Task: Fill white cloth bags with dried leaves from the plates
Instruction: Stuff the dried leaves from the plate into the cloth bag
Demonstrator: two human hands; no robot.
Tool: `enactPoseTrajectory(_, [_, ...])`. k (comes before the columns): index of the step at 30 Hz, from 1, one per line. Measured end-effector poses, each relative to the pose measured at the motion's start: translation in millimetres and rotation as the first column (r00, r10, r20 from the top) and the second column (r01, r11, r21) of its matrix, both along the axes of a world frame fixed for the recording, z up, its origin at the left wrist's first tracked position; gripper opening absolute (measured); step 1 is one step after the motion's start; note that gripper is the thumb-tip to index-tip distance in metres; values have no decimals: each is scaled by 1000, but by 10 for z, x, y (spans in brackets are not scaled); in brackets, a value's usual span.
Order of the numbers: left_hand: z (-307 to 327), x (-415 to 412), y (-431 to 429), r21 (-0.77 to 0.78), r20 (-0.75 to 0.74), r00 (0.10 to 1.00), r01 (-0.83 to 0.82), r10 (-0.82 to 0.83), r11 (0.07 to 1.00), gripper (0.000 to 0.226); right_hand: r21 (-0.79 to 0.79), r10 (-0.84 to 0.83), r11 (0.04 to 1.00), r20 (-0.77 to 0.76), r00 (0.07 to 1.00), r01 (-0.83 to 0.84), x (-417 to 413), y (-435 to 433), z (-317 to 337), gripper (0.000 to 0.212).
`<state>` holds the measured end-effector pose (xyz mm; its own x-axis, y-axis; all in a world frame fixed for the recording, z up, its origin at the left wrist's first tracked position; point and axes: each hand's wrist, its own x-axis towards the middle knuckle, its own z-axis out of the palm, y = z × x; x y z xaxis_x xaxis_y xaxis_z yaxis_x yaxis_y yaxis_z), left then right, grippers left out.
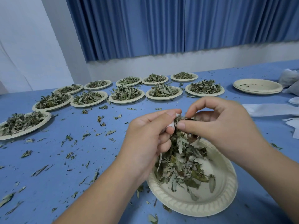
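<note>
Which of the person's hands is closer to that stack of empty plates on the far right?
The right hand. It is nearer the stack of empty plates, which sits beyond it and to its right. The left hand is further off, across the leaves.

No text, label or number can be read anywhere

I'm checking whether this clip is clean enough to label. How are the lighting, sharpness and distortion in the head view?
Head view: light is soft and even, with no glare and only faint shadows under the hands; wide-angle bending curves the blue table edge and curtain; the left hand, right hand and near plate are fairly sharp, far plates softer.
</note>
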<state>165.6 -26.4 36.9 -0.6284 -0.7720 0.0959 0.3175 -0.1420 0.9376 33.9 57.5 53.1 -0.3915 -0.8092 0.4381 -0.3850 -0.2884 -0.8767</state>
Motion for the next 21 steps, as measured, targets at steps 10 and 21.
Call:
enactPoseTrajectory(10, [-7, 23, -29, -5, 3, 998, -68, 68, 998, 17, 21, 75, 997, -87, 993, -73, -3, 5, -5, 21])
enactPoseTrajectory(21, [-10, -1, 12, -18, 19, 998, -54, 54, 998, 16, -14, 12, 1000, -4, 1000, -12, 23, -16, 3, 19])
